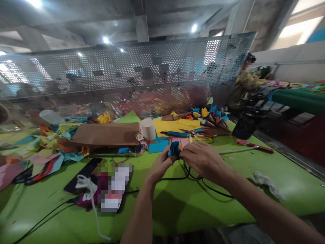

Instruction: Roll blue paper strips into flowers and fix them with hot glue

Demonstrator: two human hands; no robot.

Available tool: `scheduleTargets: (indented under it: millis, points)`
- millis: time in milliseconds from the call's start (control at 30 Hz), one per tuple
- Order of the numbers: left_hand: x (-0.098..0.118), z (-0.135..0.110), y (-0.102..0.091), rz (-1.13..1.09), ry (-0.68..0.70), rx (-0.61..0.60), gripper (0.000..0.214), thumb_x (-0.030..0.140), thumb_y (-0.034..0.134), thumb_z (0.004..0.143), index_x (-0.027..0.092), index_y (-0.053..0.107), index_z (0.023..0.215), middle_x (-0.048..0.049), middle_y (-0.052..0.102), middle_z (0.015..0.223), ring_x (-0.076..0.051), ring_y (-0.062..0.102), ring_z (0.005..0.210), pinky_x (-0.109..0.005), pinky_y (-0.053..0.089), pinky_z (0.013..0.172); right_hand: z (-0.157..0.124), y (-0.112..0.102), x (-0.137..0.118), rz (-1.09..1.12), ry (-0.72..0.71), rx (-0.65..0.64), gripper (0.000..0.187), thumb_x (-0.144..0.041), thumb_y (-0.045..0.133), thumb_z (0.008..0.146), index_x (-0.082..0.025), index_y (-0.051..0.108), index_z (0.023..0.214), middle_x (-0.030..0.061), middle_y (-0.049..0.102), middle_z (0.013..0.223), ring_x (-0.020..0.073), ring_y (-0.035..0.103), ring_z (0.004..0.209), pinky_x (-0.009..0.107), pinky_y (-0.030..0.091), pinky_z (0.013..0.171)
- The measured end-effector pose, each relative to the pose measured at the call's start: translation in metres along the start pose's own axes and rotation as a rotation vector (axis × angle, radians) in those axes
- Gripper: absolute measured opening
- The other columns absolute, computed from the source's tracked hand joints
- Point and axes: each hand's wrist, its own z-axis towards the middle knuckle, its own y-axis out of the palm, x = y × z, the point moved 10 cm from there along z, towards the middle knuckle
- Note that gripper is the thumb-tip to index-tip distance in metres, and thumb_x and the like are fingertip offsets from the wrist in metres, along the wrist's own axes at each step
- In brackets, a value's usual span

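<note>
Above the green table [175, 210], a small piece of blue folded paper [174, 149] sits between my two hands, its layers curved one over another. My left hand [161, 164] grips it from the left, fingers closed on its lower edge. From the right, my right hand [200, 157] pinches its side, with the fingertips partly hidden behind the knuckles. Just behind lie flat blue paper [158, 146] and a blue-handled cutter [175, 134]. Orange-handled scissors [203, 134] rest beyond my right hand.
A white paper roll [147, 129] stands behind brown paper [109, 134]. Coloured scraps [63, 132] pile up at left, near a phone [82, 174] and a power strip [87, 200]. A black cable [215, 191] crosses the table. A perforated metal screen [127, 74] rises behind; a person [243, 84] sits right.
</note>
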Motion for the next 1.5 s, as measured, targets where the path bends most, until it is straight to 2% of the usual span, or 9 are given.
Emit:
scheduleTargets:
  millis: [333, 667, 1033, 1233, 1367, 1500]
  points:
    - [0.003, -0.003, 0.003, 0.038, -0.043, 0.006, 0.039, 0.038, 0.058, 0.076, 0.018, 0.06, 0.11, 0.0019, 0.047, 0.074, -0.014, 0.04, 0.072, -0.026, 0.034, 0.067, 0.0, 0.003, -0.003, -0.077, 0.004, 0.012, 0.017, -0.017, 0.051, 0.095, -0.017, 0.065, 0.085, 0.0032, 0.061, 0.078, 0.0175, 0.051, 0.068, 0.031, 0.032, 0.065]
    - [-0.01, -0.001, 0.003, 0.022, -0.051, -0.035, 0.037, 0.04, 0.058, 0.081, 0.019, 0.058, 0.112, 0.002, 0.046, 0.078, -0.012, 0.034, 0.067, -0.024, 0.03, 0.061, -0.004, 0.007, -0.002, -0.108, 0.004, 0.019, 0.017, -0.015, 0.048, 0.094, -0.017, 0.062, 0.084, 0.0045, 0.061, 0.081, 0.0173, 0.051, 0.068, 0.032, 0.033, 0.064]
    - [-0.008, 0.0, 0.006, -0.064, 0.025, -0.094, 0.036, 0.041, 0.056, 0.083, 0.017, 0.055, 0.11, 0.0034, 0.042, 0.074, -0.011, 0.033, 0.064, -0.024, 0.027, 0.059, -0.004, 0.006, -0.001, -0.097, 0.007, 0.023, 0.021, -0.016, 0.047, 0.096, -0.017, 0.064, 0.084, 0.0038, 0.061, 0.078, 0.0167, 0.05, 0.065, 0.031, 0.032, 0.062]
    - [-0.01, 0.0, 0.002, -0.035, 0.001, -0.061, 0.038, 0.045, 0.058, 0.082, 0.018, 0.058, 0.11, 0.0025, 0.045, 0.076, -0.012, 0.034, 0.066, -0.025, 0.03, 0.061, -0.01, 0.005, 0.006, -0.028, 0.028, 0.027, 0.019, -0.018, 0.049, 0.096, -0.018, 0.067, 0.094, 0.0051, 0.066, 0.084, 0.0179, 0.057, 0.071, 0.031, 0.038, 0.065]
    - [-0.009, -0.001, 0.002, 0.007, -0.015, -0.044, 0.041, 0.047, 0.058, 0.083, 0.019, 0.059, 0.113, 0.0016, 0.048, 0.076, -0.013, 0.035, 0.067, -0.026, 0.031, 0.063, -0.018, -0.001, 0.013, 0.065, 0.07, 0.096, 0.019, -0.018, 0.049, 0.096, -0.019, 0.068, 0.101, 0.0074, 0.07, 0.093, 0.0196, 0.063, 0.083, 0.032, 0.045, 0.071]
    - [-0.008, -0.001, 0.002, 0.019, -0.024, -0.037, 0.044, 0.046, 0.058, 0.083, 0.019, 0.059, 0.117, 0.001, 0.049, 0.076, -0.014, 0.035, 0.067, -0.026, 0.03, 0.063, -0.022, -0.003, 0.013, 0.127, 0.093, 0.135, 0.019, -0.019, 0.05, 0.096, -0.021, 0.068, 0.104, 0.0069, 0.071, 0.094, 0.0192, 0.065, 0.085, 0.031, 0.046, 0.071]
